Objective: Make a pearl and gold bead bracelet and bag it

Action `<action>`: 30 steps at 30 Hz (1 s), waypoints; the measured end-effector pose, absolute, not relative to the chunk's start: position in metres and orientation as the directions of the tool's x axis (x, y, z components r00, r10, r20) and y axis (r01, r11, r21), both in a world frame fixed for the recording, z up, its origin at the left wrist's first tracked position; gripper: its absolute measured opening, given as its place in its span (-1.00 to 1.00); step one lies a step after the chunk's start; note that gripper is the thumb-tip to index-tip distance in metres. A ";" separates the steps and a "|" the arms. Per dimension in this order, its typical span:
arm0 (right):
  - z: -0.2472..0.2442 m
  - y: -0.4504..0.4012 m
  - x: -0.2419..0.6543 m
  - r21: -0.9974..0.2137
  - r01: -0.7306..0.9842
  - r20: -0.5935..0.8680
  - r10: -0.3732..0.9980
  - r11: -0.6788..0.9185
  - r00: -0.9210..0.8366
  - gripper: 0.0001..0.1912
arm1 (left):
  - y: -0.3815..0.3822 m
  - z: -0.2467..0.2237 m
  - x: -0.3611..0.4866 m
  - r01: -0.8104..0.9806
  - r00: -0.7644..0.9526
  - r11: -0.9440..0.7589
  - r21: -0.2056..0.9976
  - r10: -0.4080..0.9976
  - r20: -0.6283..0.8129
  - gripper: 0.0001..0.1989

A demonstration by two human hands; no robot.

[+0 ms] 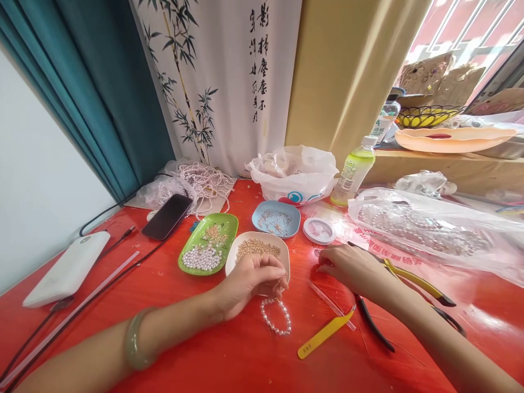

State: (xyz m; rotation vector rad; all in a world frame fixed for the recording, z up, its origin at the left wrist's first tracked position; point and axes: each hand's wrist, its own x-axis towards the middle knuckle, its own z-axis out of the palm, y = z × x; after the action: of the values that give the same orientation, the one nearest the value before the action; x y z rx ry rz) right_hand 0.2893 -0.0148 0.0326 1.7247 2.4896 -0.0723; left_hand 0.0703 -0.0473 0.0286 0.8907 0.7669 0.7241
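Observation:
My left hand (pixel 257 278) is closed in a pinch, and a loop of white pearl beads (pixel 265 317) hangs from its fingertips over the red table. Behind it sits a cream dish (pixel 285 252) of gold beads, partly covered by the hand. My right hand (pixel 341 265) rests low on the table with its fingers curled downward; what they grip, if anything, is hidden. Yellow-handled pliers (pixel 420 281) and a black-handled tool (pixel 374 325) lie beside and partly under the right forearm. In front of it are yellow tweezers (pixel 323 334) and a thin clear tube (pixel 327 299).
A green tray (pixel 186 256) of pearl and gold beads and a blue dish (pixel 262 230) of small pieces stand behind. Near them are a round clear case (pixel 319 231), a bottle (pixel 352 173), plastic bags (pixel 292 180), a dark phone (pixel 167 216) and a white power bank (pixel 67 267) with cables.

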 end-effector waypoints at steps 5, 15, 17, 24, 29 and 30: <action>0.033 -0.026 0.272 0.214 0.889 -0.100 0.914 0.406 -0.393 -0.81 | -0.047 0.027 0.069 -0.208 0.515 0.441 0.873 0.808 -0.286 -0.86; 0.025 -0.031 0.262 0.261 0.858 -0.045 0.893 0.443 -0.447 -0.73 | -0.052 0.029 0.071 -0.129 0.555 0.381 0.916 0.793 -0.252 -0.89; 0.024 -0.025 0.267 0.236 0.879 -0.024 0.907 0.414 -0.421 -0.76 | -0.054 0.028 0.073 -0.026 0.566 0.326 0.945 0.784 -0.255 -0.88; 0.027 -0.019 0.268 0.035 0.940 0.030 0.940 0.339 -0.340 -0.87 | -0.060 0.021 0.074 0.375 0.564 -0.328 0.867 0.823 0.067 -0.89; 0.029 -0.022 0.263 -0.316 0.893 0.031 0.944 0.322 -0.330 -0.92 | -0.050 0.027 0.070 0.427 0.611 -0.571 0.701 0.754 0.241 -0.86; 0.030 -0.023 0.263 -0.367 0.873 0.028 0.941 0.322 -0.336 -0.92 | -0.045 0.031 0.066 0.434 0.625 -0.583 0.687 0.744 0.236 -0.86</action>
State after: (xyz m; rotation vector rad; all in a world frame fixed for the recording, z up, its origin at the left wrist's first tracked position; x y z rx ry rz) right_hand 0.2628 -0.0228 0.0300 1.9193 2.7379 -0.4922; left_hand 0.0656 -0.0451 0.0308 2.2611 0.9198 0.6910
